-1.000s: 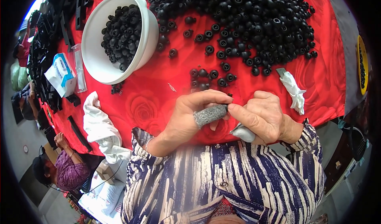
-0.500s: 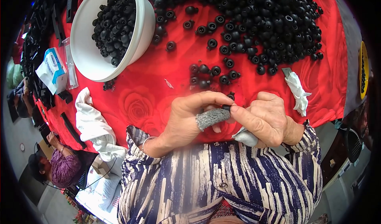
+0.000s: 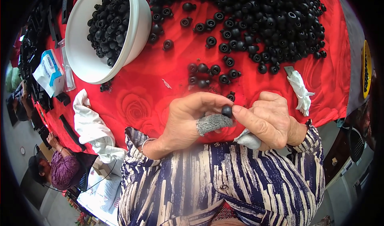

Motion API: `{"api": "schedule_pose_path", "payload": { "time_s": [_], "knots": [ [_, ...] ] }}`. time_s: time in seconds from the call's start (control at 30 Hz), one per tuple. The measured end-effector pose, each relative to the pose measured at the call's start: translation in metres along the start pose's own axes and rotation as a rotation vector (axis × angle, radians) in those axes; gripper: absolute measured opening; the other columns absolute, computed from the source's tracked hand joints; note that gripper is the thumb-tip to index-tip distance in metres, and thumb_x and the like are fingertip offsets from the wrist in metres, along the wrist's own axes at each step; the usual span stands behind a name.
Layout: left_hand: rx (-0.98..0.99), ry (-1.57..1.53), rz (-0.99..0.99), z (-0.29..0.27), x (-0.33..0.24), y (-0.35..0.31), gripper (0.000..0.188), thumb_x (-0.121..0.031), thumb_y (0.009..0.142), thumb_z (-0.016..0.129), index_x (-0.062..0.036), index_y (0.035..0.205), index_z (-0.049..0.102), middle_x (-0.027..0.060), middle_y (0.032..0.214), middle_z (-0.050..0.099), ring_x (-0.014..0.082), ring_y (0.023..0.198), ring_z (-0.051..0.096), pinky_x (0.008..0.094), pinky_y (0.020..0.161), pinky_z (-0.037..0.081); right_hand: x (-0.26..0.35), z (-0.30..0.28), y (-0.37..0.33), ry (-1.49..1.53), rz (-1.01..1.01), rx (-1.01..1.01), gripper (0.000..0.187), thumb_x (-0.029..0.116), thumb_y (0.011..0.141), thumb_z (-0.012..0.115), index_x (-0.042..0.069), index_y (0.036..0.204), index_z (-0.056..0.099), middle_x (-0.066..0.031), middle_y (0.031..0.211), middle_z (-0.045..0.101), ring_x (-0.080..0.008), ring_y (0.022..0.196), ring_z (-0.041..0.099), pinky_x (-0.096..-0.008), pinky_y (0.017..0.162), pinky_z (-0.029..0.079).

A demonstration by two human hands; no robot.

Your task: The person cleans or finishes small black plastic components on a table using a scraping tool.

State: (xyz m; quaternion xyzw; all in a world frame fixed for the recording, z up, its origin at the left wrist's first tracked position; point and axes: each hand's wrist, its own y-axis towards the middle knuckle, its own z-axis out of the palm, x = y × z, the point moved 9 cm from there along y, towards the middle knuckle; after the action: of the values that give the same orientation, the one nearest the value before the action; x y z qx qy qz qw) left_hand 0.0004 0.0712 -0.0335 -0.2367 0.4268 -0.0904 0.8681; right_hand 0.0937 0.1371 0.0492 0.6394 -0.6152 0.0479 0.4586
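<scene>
My left hand (image 3: 180,116) is closed in a pinch on a small black ball-shaped part (image 3: 227,111) with a smooth rounded face. A grey fabric finger sleeve (image 3: 212,124) covers one of its fingers. Close against it, my right hand (image 3: 268,120) is closed, with thumb and fingertip at the part's right side. A white cloth-wrapped object (image 3: 249,139) pokes out below the right fingers; its other end is hidden. Just beyond the hands lies another black part (image 3: 231,96). Several like it (image 3: 215,69) form a small group farther off on the red cloth (image 3: 138,106).
A white bowl (image 3: 140,38) of black parts stands far left, and a large heap (image 3: 276,26) lies far right. A flat metal piece wrapped in white (image 3: 299,92) lies right; a white rag (image 3: 94,128) and tissue pack (image 3: 50,74) are left. Another person (image 3: 64,168) sits beyond.
The black part between my fingers has turned, and more of its rounded face shows now. My left fingers have shifted slightly; my right hand stays nearly in place. The table view has shifted a little left.
</scene>
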Motion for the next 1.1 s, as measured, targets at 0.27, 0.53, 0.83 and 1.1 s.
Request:
{"api": "schedule_pose_path", "payload": {
  "time_s": [0.27, 0.53, 0.83, 1.1],
  "knots": [
    [0.042, 0.039, 0.043, 0.0, 0.001, -0.001, 0.03, 0.003, 0.075, 0.067, 0.0036, 0.104, 0.06, 0.01, 0.097, 0.063, 0.0142, 0.086, 0.061, 0.0245, 0.075, 0.051, -0.002, 0.0, 0.003, 0.074, 0.035, 0.015, 0.06, 0.009, 0.051, 0.062, -0.012, 0.107, 0.055, 0.0, 0.054, 0.046, -0.0098, 0.042, 0.043, -0.0256, 0.038, 0.027],
    [0.079, 0.122, 0.026, 0.005, -0.004, 0.002, 0.028, 0.001, 0.078, 0.065, 0.0005, 0.106, 0.061, 0.0074, 0.093, 0.062, 0.0124, 0.082, 0.061, 0.0217, 0.067, 0.052, -0.001, 0.003, 0.002, 0.111, 0.021, 0.063, 0.058, 0.012, 0.056, 0.064, -0.012, 0.107, 0.055, -0.0005, 0.054, 0.045, -0.0101, 0.042, 0.043, -0.0266, 0.038, 0.025],
    [0.076, 0.076, -0.056, 0.004, 0.0, 0.003, 0.025, -0.001, 0.081, 0.061, 0.0029, 0.106, 0.059, 0.0091, 0.095, 0.061, 0.0125, 0.077, 0.062, 0.0217, 0.063, 0.053, -0.004, 0.001, 0.003, 0.253, 0.073, 0.121, 0.046, 0.019, 0.068, 0.07, -0.01, 0.102, 0.056, -0.0027, 0.056, 0.047, -0.0117, 0.043, 0.044, -0.0274, 0.038, 0.028],
    [0.115, 0.079, 0.058, 0.009, -0.007, 0.002, 0.022, -0.005, 0.081, 0.062, 0.0061, 0.099, 0.059, 0.015, 0.093, 0.058, 0.0189, 0.078, 0.061, 0.0237, 0.059, 0.053, -0.024, 0.002, -0.002, 0.121, 0.24, 0.081, 0.035, 0.011, 0.074, 0.065, -0.008, 0.101, 0.054, -0.0084, 0.065, 0.054, -0.0187, 0.046, 0.05, -0.0309, 0.042, 0.035]
  ]
}}
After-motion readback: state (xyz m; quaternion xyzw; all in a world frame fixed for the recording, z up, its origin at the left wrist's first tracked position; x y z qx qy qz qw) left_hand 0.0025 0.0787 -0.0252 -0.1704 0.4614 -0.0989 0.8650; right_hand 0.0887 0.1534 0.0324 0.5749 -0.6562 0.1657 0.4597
